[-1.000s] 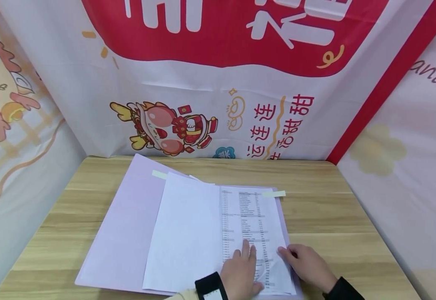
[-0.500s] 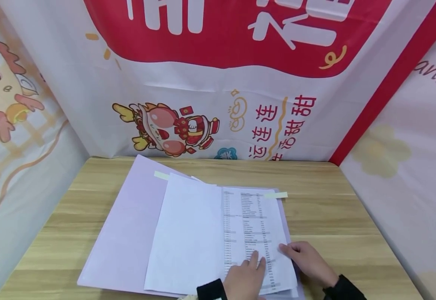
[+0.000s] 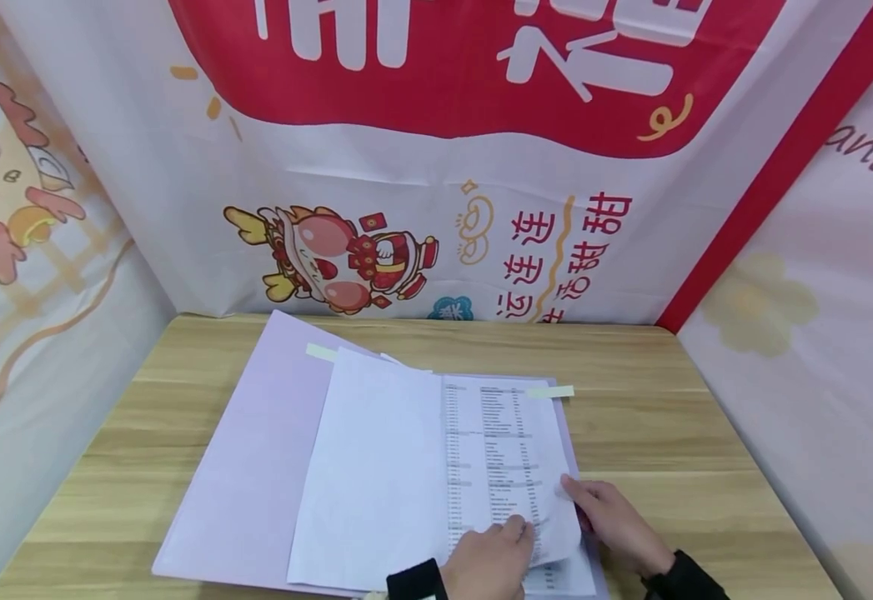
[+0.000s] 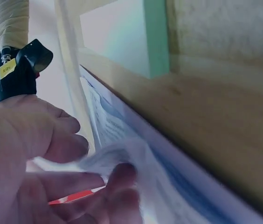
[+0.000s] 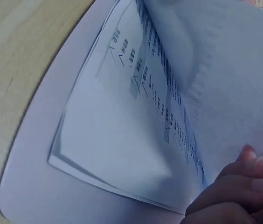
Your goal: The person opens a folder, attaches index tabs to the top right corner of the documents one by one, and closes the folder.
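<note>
A lilac folder (image 3: pixel 214 500) lies spread on the wooden table with printed sheets inside. A blank white page (image 3: pixel 368 475) is turned to its left side, and a sheet of paper with printed columns (image 3: pixel 474 450) lies on the right. Its lower right part is lifted and bent, baring more print underneath in the right wrist view. My right hand (image 3: pixel 619 521) pinches the lifted sheet's right edge. Near the lower edge, my left hand (image 3: pixel 487 560) has its fingers on top; in the left wrist view the lifted sheet (image 4: pixel 131 151) passes between thumb and fingers.
Pale tape-like strips stick out at the folder's upper left (image 3: pixel 321 352) and right (image 3: pixel 550 392). A box with a mint-green side (image 4: pixel 155 39) is on the tabletop in the left wrist view. Printed fabric (image 3: pixel 444 167) hangs behind the table and at its sides.
My left hand has slid down and slightly right across the printed page, its fingers drawing in. The sheet's lower right corner has risen, with my right hand at its edge throughout.
</note>
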`<state>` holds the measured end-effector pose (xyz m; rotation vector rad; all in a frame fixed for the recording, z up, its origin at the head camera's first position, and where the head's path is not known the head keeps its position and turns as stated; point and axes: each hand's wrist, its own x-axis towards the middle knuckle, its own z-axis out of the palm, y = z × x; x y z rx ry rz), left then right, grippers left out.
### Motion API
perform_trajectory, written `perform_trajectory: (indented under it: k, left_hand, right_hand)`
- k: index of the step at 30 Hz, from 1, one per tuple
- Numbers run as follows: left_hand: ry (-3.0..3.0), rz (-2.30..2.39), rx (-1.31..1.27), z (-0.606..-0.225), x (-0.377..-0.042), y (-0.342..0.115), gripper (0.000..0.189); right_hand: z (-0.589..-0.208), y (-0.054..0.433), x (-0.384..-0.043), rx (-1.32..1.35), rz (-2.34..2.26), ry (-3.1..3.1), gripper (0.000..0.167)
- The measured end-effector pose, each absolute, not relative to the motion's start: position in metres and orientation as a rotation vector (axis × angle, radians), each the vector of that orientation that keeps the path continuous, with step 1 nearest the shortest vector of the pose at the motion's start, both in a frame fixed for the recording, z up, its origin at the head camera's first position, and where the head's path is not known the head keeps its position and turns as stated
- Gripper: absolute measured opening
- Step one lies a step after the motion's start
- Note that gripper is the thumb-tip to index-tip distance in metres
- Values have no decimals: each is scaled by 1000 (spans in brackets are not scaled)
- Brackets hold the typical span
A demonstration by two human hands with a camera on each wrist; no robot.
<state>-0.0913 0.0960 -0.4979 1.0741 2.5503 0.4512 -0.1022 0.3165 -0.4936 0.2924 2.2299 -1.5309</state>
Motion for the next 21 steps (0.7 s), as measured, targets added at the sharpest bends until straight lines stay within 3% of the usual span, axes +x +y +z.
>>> perform_trajectory:
  k: [3, 10, 16, 21]
  left_hand:
    - [2504, 521, 1013, -498, -94, 95, 56]
    - [2481, 727, 913, -493, -92, 86, 61]
    - [2507, 907, 856, -484, -84, 74, 60]
    - [2545, 1054, 933, -478, -80, 58, 56]
  right_hand:
    - [-494, 313, -104, 393, -1638, 2192, 57]
    - [-492, 307, -114, 539, -1764, 2209, 30]
    - [-490, 302, -131, 326, -1599, 2330, 36]
    - [-481, 300, -148, 114, -1518, 2415, 29]
